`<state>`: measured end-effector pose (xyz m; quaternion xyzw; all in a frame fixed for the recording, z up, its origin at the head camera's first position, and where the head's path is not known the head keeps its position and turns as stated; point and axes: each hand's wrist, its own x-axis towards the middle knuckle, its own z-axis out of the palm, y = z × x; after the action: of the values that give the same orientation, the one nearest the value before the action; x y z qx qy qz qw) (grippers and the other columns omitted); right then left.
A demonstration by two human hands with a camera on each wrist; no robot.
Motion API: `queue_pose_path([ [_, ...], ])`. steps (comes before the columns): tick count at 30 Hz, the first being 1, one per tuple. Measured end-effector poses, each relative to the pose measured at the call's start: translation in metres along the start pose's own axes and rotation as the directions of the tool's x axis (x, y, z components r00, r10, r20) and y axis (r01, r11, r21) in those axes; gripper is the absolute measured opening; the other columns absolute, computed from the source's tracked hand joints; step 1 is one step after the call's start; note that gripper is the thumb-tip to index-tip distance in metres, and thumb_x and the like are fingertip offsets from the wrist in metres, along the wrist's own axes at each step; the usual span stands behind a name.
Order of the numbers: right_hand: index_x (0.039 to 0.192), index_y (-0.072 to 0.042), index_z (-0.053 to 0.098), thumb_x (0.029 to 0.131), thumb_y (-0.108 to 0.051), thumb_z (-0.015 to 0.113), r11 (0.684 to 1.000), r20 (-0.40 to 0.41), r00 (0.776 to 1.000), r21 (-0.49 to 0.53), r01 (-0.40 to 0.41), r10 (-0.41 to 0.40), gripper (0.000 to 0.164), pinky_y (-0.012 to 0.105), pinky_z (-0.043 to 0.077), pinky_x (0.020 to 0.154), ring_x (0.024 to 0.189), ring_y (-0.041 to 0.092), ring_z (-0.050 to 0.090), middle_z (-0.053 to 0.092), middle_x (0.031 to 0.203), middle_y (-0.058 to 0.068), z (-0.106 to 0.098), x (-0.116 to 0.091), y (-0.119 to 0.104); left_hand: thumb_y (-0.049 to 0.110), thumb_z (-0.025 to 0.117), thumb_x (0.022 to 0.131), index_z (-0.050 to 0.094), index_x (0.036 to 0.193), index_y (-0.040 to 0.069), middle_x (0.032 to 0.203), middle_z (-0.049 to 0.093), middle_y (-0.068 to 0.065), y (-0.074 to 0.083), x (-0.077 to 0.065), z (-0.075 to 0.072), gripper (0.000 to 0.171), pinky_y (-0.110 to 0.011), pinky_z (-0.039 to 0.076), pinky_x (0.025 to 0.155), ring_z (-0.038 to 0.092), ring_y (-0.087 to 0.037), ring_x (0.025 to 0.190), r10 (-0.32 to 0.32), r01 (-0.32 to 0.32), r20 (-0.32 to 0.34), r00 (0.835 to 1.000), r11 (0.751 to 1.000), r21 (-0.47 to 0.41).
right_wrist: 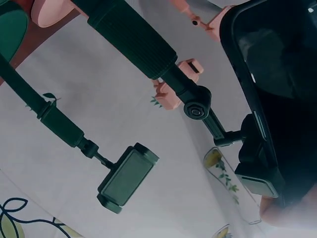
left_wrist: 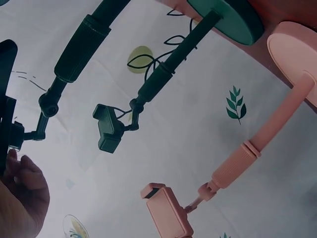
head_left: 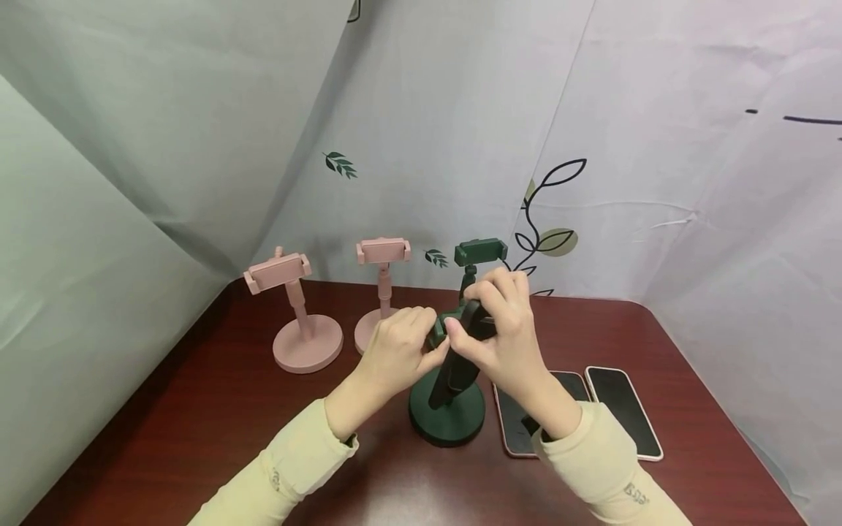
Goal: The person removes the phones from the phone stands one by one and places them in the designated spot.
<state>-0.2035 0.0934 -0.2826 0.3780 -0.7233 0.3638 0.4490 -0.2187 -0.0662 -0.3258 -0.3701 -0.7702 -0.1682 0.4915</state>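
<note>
A black smartphone stands tilted against the clamp of the nearer green phone stand. My right hand grips the phone's upper end, fingers curled over it and thumb stretched toward the clamp. At the left, my left hand pinches the green clamp with its thumb and fingers. In the right wrist view the phone lies along the stand's clamp, near a fingertip. The left wrist view catches the phone only edge-on, with fingers just below the clamp.
Behind stands a second green phone stand. Two pink phone stands, one at far left and one in the middle, stand on the dark red table. Two phones, one partly under my right forearm and one beside it, lie flat.
</note>
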Motion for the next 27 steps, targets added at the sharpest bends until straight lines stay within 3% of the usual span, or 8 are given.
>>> queue_pose_path([
  [4,0.081,-0.003,0.054,0.087,-0.031,0.058,0.994,-0.042,0.998,0.099,-0.038,0.042,0.028,0.034,0.026,0.073,0.082,0.025,0.035,0.047,0.082,0.01,-0.001,0.001,0.0,0.03,0.035,0.099,0.059,0.095,0.002,0.077,0.059,-0.007,0.005,0.001,0.004,0.037,-0.024,0.048,0.054,0.055,-0.016,0.064,-0.035,0.033,-0.05,0.998,0.999,-0.038],
  [7,0.08,-0.002,0.053,0.087,-0.03,0.059,0.981,-0.076,0.996,0.191,-0.04,0.055,0.029,0.031,0.025,0.075,0.082,0.02,0.035,0.046,0.081,0.01,-0.003,0.004,-0.001,0.014,0.046,0.093,0.061,0.114,0.003,0.105,0.064,-0.013,0.01,0.004,0.008,0.028,-0.032,0.055,0.075,0.063,-0.024,0.092,-0.053,0.046,-0.059,0.997,0.993,-0.108],
  [10,0.08,0.002,0.048,0.089,-0.028,0.058,0.953,-0.094,0.993,0.299,-0.043,0.075,0.032,0.026,0.028,0.073,0.08,0.015,0.036,0.043,0.081,0.008,-0.006,0.007,-0.001,0.006,0.055,0.089,0.065,0.114,0.004,0.122,0.061,-0.016,0.014,0.008,0.011,0.027,-0.037,0.048,0.096,0.057,-0.03,0.118,-0.075,0.065,-0.043,0.996,0.979,-0.194],
  [13,0.081,0.004,0.044,0.086,-0.014,0.057,0.909,-0.106,0.984,0.407,-0.087,0.141,0.023,0.021,0.03,0.061,0.075,0.011,0.037,0.04,0.081,0.006,-0.01,0.007,-0.003,0.011,0.062,0.09,0.068,0.106,0.001,0.117,0.066,-0.015,0.017,0.01,0.015,0.019,-0.035,0.043,0.103,0.053,-0.03,0.123,-0.117,0.102,-0.036,0.992,0.953,-0.286],
  [16,0.08,0.004,0.043,0.078,-0.002,0.051,0.856,-0.117,0.967,0.497,-0.14,0.227,0.011,0.019,0.033,0.056,0.07,0.009,0.039,0.04,0.081,0.004,-0.015,0.007,-0.003,0.019,0.064,0.09,0.068,0.102,0.002,0.104,0.07,-0.012,0.019,0.009,0.018,0.021,-0.031,0.048,0.096,0.058,-0.027,0.118,-0.172,0.146,-0.045,0.984,0.926,-0.348],
  [20,0.079,0.001,0.046,0.075,0.001,0.048,0.776,-0.166,0.933,0.611,-0.158,0.32,0.004,0.019,0.039,0.059,0.066,0.01,0.044,0.043,0.08,0.002,-0.029,0.009,0.003,0.03,0.055,0.095,0.068,0.101,0.002,0.101,0.07,-0.012,0.02,0.009,0.024,0.032,-0.025,0.055,0.077,0.065,-0.025,0.106,-0.208,0.166,-0.067,0.976,0.906,-0.39],
  [23,0.078,-0.004,0.051,0.074,0.004,0.047,0.738,-0.256,0.89,0.664,-0.121,0.377,0.009,0.019,0.044,0.059,0.063,0.011,0.047,0.045,0.078,0.003,-0.043,0.014,0.013,0.035,0.049,0.097,0.068,0.101,0.001,0.101,0.071,-0.014,0.019,0.009,0.028,0.039,-0.024,0.056,0.071,0.067,-0.024,0.101,-0.219,0.164,-0.098,0.971,0.903,-0.396],
  [27,0.073,-0.007,0.053,0.073,0.009,0.045,0.773,-0.406,0.81,0.629,-0.088,0.422,0.017,0.019,0.044,0.057,0.058,0.012,0.047,0.045,0.072,0.004,-0.064,0.019,0.029,0.037,0.048,0.097,0.069,0.098,0.001,0.1,0.072,-0.014,0.02,0.009,0.032,0.042,-0.027,0.056,0.073,0.069,-0.023,0.097,-0.237,0.166,-0.138,0.961,0.903,-0.397],
])
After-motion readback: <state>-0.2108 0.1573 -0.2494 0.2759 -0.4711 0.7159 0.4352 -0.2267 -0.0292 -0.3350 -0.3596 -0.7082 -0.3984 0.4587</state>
